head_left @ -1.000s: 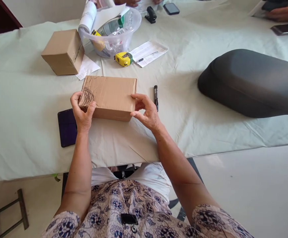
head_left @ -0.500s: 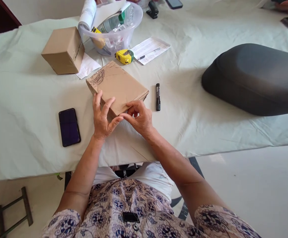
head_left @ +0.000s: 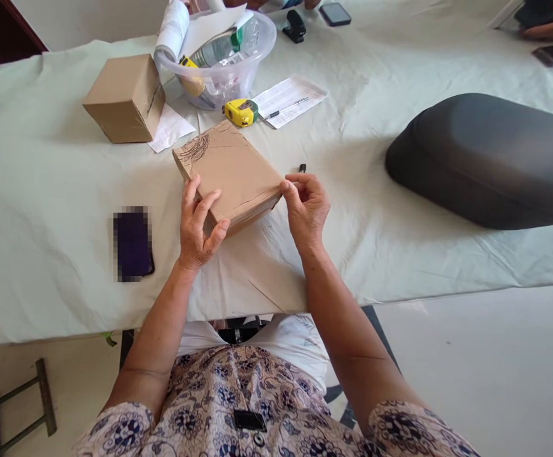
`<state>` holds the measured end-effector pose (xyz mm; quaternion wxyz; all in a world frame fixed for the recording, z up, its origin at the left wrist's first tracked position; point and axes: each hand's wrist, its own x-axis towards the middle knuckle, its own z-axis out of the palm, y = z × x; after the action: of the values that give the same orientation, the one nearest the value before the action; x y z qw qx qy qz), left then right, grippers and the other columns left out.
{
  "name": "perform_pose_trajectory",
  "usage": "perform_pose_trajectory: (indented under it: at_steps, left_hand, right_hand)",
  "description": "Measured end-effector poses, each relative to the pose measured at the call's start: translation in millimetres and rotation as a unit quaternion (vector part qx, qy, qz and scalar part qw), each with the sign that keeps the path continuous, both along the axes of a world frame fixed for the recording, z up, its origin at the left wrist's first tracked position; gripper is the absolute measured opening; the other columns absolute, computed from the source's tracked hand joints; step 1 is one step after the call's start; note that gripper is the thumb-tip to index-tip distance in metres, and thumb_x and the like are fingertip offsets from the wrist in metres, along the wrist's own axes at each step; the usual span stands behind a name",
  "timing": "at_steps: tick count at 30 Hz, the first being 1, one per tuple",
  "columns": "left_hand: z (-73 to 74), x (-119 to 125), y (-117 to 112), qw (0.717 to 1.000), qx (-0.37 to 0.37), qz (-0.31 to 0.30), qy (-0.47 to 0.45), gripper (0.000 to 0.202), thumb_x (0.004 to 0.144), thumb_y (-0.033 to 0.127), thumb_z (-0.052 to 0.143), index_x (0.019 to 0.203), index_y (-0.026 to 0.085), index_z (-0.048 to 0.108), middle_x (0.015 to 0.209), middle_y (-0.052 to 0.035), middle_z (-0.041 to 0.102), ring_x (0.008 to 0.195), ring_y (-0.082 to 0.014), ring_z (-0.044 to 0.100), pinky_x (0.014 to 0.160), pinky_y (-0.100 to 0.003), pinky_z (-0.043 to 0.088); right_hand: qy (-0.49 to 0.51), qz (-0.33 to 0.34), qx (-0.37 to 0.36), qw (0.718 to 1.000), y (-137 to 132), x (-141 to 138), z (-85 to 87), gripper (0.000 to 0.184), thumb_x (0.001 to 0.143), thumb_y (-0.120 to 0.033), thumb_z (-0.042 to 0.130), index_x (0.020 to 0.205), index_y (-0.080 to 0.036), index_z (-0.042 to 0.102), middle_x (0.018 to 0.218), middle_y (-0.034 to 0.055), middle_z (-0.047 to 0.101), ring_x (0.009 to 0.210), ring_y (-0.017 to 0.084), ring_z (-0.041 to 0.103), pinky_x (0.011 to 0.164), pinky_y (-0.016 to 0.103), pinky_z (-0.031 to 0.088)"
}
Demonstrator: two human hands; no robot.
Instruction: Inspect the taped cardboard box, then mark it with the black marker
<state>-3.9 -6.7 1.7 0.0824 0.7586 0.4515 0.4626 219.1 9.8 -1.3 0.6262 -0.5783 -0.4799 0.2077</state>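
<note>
Head view: pale-green tablecloth (head_left: 352, 254) hung above a light floor (head_left: 471, 355). Scribbled cardboard box (head_left: 245, 168) lay on the cloth. Left hand (head_left: 199, 225): fingers spread against box. Right hand (head_left: 307, 212): fingertips narrowed at right corner, grip unclear; previously at near corner.

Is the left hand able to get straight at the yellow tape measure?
Probably not directly: the cardboard box the left hand touches lies between it and the tape measure; reaching over looks possible.
</note>
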Motion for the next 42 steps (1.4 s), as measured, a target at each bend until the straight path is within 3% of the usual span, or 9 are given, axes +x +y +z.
perform_pose_trajectory:
  at_steps: [3,7,13,20,23,30,38,42]
  left_hand:
    - [-0.9,-0.6,-0.1,1.000,0.006,-0.005,-0.011,0.063,0.098,0.068,0.039,0.132,0.020,0.062,0.163,-0.0185,0.038,0.153,-0.0327,0.037,0.126,-0.054,0.029]
    - [-2.1,-2.9,1.9,1.000,-0.017,0.001,-0.008,0.065,0.095,0.071,0.044,0.133,0.021,0.061,0.166,-0.0190,0.034,0.156,-0.0330,0.032,0.126,-0.054,0.027]
    - [-3.1,-5.2,3.5,0.998,-0.006,0.010,-0.067,0.060,0.097,0.069,0.043,0.127,0.022,0.063,0.162,-0.0181,0.042,0.154,-0.0310,0.037,0.126,-0.050,0.029]
    - [-1.4,-8.3,5.9,0.983,0.032,0.038,-0.177,0.055,0.097,0.066,0.046,0.126,0.023,0.063,0.158,-0.0132,0.048,0.150,-0.0273,0.044,0.125,-0.043,0.032]
    - [-0.6,-10.6,7.6,0.972,0.055,0.053,-0.223,0.052,0.098,0.064,0.048,0.125,0.024,0.064,0.154,-0.0111,0.053,0.147,-0.0260,0.046,0.126,-0.042,0.031]
    - [-4.8,-8.9,8.0,0.953,0.031,0.040,-0.299,0.050,0.099,0.063,0.046,0.129,0.026,0.062,0.155,-0.0089,0.051,0.150,-0.0257,0.043,0.125,-0.042,0.034]
    - [-7.2,1.1,6.2,0.947,-0.017,-0.001,-0.320,0.054,0.083,0.060,0.073,0.124,0.026,0.061,0.151,-0.0102,0.052,0.146,-0.0284,0.047,0.123,-0.045,0.035]
    - [-10.1,10.9,3.1,0.915,-0.087,-0.003,-0.395,0.057,0.079,0.062,0.077,0.121,0.028,0.059,0.150,-0.0094,0.052,0.145,-0.0280,0.047,0.117,-0.044,0.042]
  right_hand:
    - [0.017,0.020,-0.002,1.000,0.7,-0.2,1.1,0.045,0.083,-0.067,0.067,0.076,-0.023,0.065,0.067,-0.0039,0.053,0.062,0.011,0.047,0.060,0.027,0.042]
    - [0.062,0.081,0.006,0.995,0.7,-3.8,0.8,0.046,0.081,-0.068,0.069,0.076,-0.023,0.064,0.067,-0.0039,0.055,0.060,0.011,0.047,0.059,0.027,0.042]
    - [0.078,0.127,0.031,0.988,2.0,-5.2,-2.3,0.045,0.081,-0.069,0.069,0.078,-0.024,0.065,0.069,-0.0032,0.057,0.066,0.012,0.053,0.066,0.029,0.047]
    - [0.046,0.140,0.019,0.989,3.8,-9.2,-13.3,0.046,0.083,-0.069,0.067,0.095,-0.025,0.075,0.090,0.0017,0.070,0.083,0.015,0.063,0.076,0.029,0.052]
    - [0.047,0.162,0.021,0.985,5.2,-10.0,-17.2,0.046,0.083,-0.068,0.069,0.103,-0.027,0.076,0.094,0.0017,0.070,0.079,0.013,0.063,0.076,0.029,0.054]
    - [0.088,0.231,0.060,0.967,4.8,-9.2,-12.2,0.041,0.088,-0.061,0.068,0.115,-0.030,0.073,0.071,-0.0045,0.065,0.062,0.010,0.062,0.058,0.024,0.053]
    - [0.106,0.191,0.139,0.966,6.3,-4.8,-12.0,0.032,0.094,-0.054,0.064,0.120,-0.035,0.069,0.072,-0.0053,0.060,0.062,0.010,0.062,0.059,0.025,0.056]
    - [0.078,0.223,0.144,0.961,8.1,-8.9,-17.2,0.059,0.089,-0.055,0.071,0.143,-0.040,0.052,0.087,-0.0028,0.065,0.075,0.012,0.066,0.066,0.026,0.060]
